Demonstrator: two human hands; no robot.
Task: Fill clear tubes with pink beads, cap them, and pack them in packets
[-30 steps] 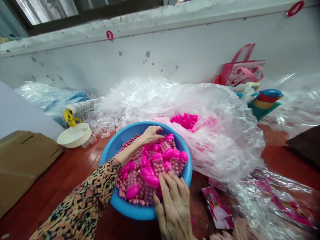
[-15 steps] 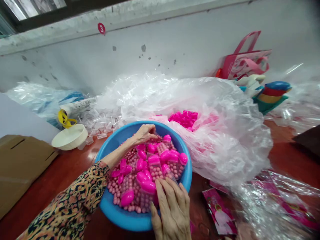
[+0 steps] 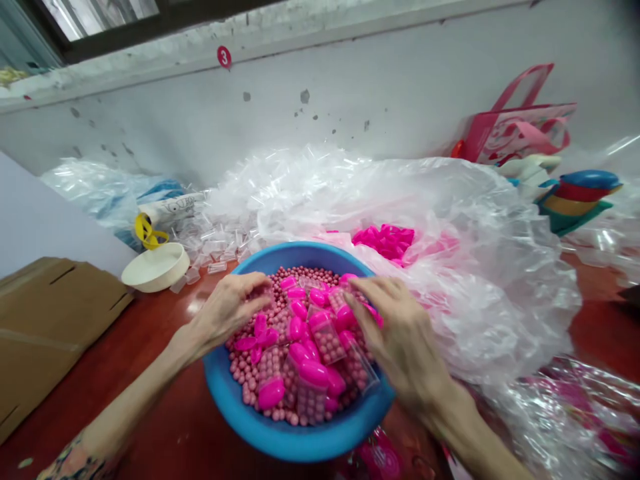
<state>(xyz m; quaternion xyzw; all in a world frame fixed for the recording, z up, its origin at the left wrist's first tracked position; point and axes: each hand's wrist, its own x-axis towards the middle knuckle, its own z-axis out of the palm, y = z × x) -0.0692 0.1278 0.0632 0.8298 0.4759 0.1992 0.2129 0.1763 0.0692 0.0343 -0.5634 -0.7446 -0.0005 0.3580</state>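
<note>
A blue basin (image 3: 300, 447) holds many small pink beads (image 3: 245, 370). On the beads lie several clear bead-filled containers (image 3: 330, 341) with bright pink caps, and a pink bow-like piece (image 3: 259, 337). My left hand (image 3: 235, 308) is at the basin's left side, fingers curled and thumb close to them. Whatever lies between those fingers is too unclear to name. Over the right side of the basin is my right hand (image 3: 403, 333), somewhat blurred, fingers stretched and thumb apart. Its fingertips are close to the capped containers; whether they touch cannot be told.
Behind the basin a large clear plastic bag (image 3: 490, 267) holds bright pink pieces (image 3: 385, 241). Loose clear containers (image 3: 220, 247) and a cream bowl (image 3: 156, 268) are at left, near a cardboard box (image 3: 55, 327). Stacked coloured scoops (image 3: 583, 193) and a pink bag (image 3: 523, 133) stand back right.
My left hand has drawn back from the basin's far side to its left rim. My right hand has moved from the front rim up to the right side. The view has shifted slightly.
</note>
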